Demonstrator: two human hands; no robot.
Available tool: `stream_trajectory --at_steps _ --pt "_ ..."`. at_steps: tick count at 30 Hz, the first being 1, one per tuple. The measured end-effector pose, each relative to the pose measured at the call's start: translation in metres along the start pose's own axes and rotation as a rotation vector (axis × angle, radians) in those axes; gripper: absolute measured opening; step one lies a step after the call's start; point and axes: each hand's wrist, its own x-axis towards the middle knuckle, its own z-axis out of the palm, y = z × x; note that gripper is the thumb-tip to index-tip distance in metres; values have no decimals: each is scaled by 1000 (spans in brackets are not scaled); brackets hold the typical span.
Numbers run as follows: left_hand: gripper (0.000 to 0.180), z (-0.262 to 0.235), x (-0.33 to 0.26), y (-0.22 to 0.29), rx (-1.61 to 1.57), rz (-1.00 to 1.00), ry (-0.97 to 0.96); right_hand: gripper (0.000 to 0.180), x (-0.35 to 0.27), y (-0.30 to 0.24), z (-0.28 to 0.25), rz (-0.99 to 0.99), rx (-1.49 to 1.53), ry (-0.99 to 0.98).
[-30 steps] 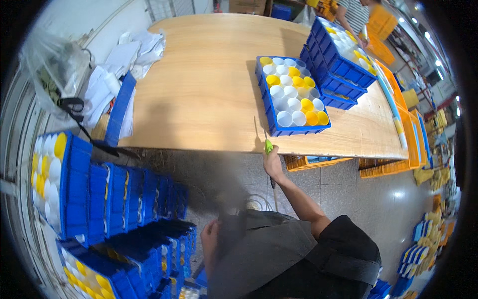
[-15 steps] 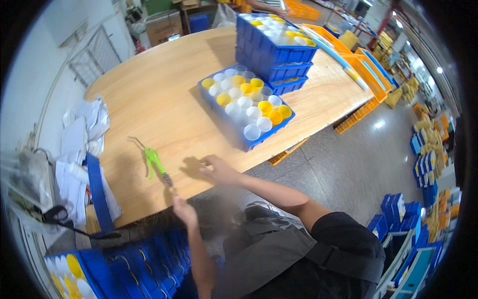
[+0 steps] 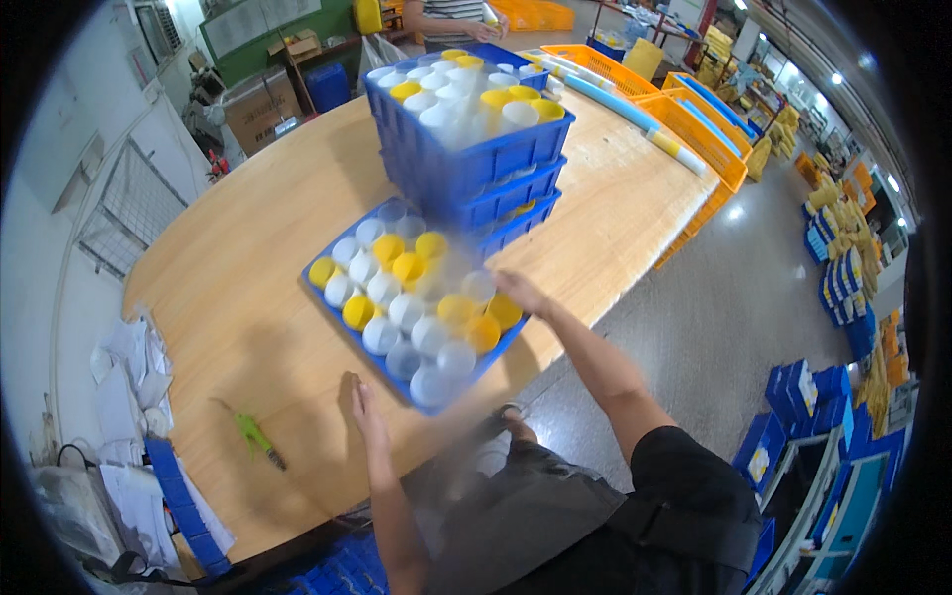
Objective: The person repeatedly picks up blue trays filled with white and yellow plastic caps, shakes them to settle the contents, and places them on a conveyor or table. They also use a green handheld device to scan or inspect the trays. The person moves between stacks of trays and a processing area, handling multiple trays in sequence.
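A blue plastic crate (image 3: 327, 297) on the table holds rows of white and yellow round tubes or cups (image 3: 408, 310) with open tops. My left hand (image 3: 369, 415) is just off the crate's near left side, fingers stretched out and nothing in it. At the opposite side, my right hand (image 3: 523, 294) reaches the crate's right edge beside the yellow cups; blur hides whether its fingers grip the rim. The green air blow gun (image 3: 256, 436) lies on the wood left of my left hand, held by neither hand.
Stacked blue crates (image 3: 476, 183) with more cups stand just behind. Orange crates (image 3: 684, 119) and a long pale-blue roll (image 3: 605, 94) line the table's right edge. Papers (image 3: 129, 397) lie at the left by the wall. A co-worker's hands (image 3: 486, 28) show beyond the stack.
My left hand has let go of the blow gun's hose end; the gun now lies on the table. Both hands have come to the cup crate, and the view has shifted toward it.
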Motion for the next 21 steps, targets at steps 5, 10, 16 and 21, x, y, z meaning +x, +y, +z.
stream_trajectory --at_steps 5,10,16,21 --pt "61 73 -4 29 -187 -168 169 61 -7 -42 4 -377 34 -254" --pt "63 89 -34 119 -462 54 213 61 -9 -165 -34 -404 -158 -391" --pt "74 148 29 239 -338 231 297 52 29 -271 -138 -653 274 -223" --pt "56 238 162 295 -311 210 -73 43 83 -298 -235 -447 388 105"
